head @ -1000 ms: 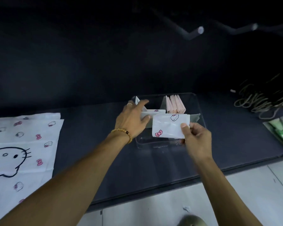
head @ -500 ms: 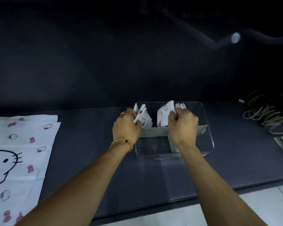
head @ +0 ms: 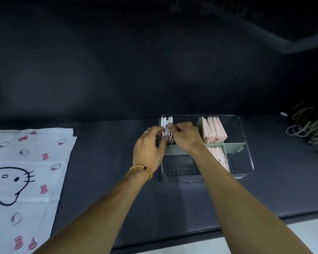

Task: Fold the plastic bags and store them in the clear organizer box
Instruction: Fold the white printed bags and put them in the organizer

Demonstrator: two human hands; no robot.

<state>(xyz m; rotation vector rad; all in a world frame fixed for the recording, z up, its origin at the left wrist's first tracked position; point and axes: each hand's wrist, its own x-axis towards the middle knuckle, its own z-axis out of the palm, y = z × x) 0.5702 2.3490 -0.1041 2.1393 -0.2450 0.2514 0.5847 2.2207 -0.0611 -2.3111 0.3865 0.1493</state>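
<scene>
The clear organizer box [head: 246, 162] sits on the dark counter, split by grey dividers [head: 233, 146]. In its back-left compartment stand folded white printed bags [head: 167, 125]. My left hand [head: 149, 149] and my right hand [head: 185, 136] are both at that compartment, fingers curled and pinching the white folded bags from either side. Folded pink bags [head: 214, 132] stand in the back-right compartment, and more pink ones [head: 219, 157] in the front middle slot.
Unfolded white bags with cat-face and pink bow prints [head: 22, 171] lie flat at the left of the counter. A tangle of cords [head: 308, 129] lies at the far right. A dark wall rises behind the box.
My right hand carried the folded white bag from in front of the box into the back-left compartment. Both hands now press it upright against the other white bags.
</scene>
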